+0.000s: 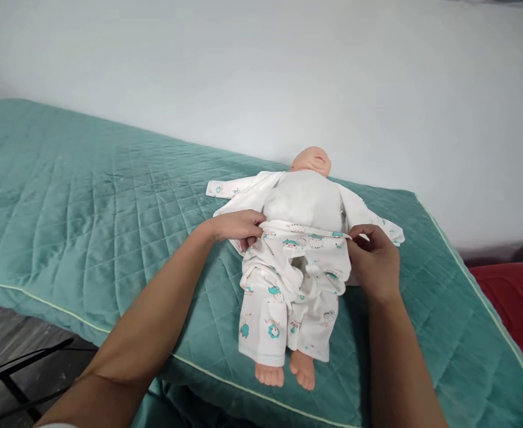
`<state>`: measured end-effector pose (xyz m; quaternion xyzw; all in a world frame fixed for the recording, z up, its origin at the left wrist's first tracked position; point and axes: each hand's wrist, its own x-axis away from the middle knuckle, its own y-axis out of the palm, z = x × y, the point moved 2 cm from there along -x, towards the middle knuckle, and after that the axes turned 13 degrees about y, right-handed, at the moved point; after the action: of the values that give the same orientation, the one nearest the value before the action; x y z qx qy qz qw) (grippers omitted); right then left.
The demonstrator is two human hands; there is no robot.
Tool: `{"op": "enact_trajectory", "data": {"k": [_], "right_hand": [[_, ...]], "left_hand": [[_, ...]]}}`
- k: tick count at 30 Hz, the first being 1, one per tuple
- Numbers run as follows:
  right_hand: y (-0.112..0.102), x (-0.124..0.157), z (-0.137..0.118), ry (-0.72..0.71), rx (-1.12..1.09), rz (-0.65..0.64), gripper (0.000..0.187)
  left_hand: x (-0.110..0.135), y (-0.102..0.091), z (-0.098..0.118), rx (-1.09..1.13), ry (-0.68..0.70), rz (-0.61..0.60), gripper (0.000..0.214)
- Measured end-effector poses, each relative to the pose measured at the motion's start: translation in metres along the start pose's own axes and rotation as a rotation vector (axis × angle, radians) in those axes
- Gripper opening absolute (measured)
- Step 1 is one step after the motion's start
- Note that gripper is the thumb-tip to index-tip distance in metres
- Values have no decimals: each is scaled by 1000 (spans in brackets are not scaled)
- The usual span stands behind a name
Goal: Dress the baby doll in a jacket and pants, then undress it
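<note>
A baby doll [315, 159] lies on its back on the green quilted cover, its head toward the wall and its bare feet toward me. White printed baby pants [308, 252] cover its legs up to the belly, with an opening at the crotch. My left hand [242, 227] pinches the waistband at the left side. At the right end of the waistband, my right hand [374, 255] grips the cloth between thumb and fingers. A white baby top [268, 184] lies spread open under the doll's body, its sleeves stretched out to both sides.
The green quilted cover [110, 208] spreads far to the left and ends at a piped edge near me. A pale wall [243, 71] rises behind it. On the right stands a red plastic object [506, 297], below the cover's edge. Black metal bars [16, 380] show at the lower left.
</note>
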<state>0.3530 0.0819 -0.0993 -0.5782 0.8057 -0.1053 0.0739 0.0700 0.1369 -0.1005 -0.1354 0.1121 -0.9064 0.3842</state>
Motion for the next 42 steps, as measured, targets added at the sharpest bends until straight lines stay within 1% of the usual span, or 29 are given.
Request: {"op": "enact_trajectory", "data": {"k": [1, 3, 6, 9, 12, 14, 16, 20, 25, 31, 34, 39, 42], "right_hand": [[2, 0, 1, 20, -4, 35, 21], [5, -1, 4, 58, 22, 27, 23], [5, -6, 11, 86, 123, -38, 25], [2, -11, 19, 98, 157, -147, 33], [2, -14, 22, 128, 115, -227, 42], [3, -13, 22, 153, 86, -242, 45], [5, -11, 19, 176, 53, -246, 46], [10, -4, 13, 202, -74, -261, 46], [11, 0, 12, 218, -234, -307, 40], [6, -2, 14, 241, -285, -360, 26], [6, -3, 15, 251, -313, -361, 25], [8, -7, 20, 235, -283, -302, 22], [7, -10, 25, 220, -201, -227, 21]], "left_hand": [[0, 0, 0, 4, -1, 4, 9], [0, 0, -1, 8, -13, 26, 9], [0, 2, -3, 22, -30, 80, 13], [1, 5, -2, 101, 29, 155, 22], [0, 10, 1, 213, 178, 177, 29], [-2, 13, 2, 285, 261, 167, 35], [-6, 15, 1, 352, 304, 182, 40], [-12, 18, -4, 487, 331, 261, 47], [-14, 21, -6, 613, 254, 337, 43], [-15, 21, -4, 635, 226, 404, 32], [-14, 22, -4, 618, 214, 429, 24], [-12, 21, -7, 408, 226, 502, 8], [-13, 19, -11, 299, 237, 477, 3]]}}
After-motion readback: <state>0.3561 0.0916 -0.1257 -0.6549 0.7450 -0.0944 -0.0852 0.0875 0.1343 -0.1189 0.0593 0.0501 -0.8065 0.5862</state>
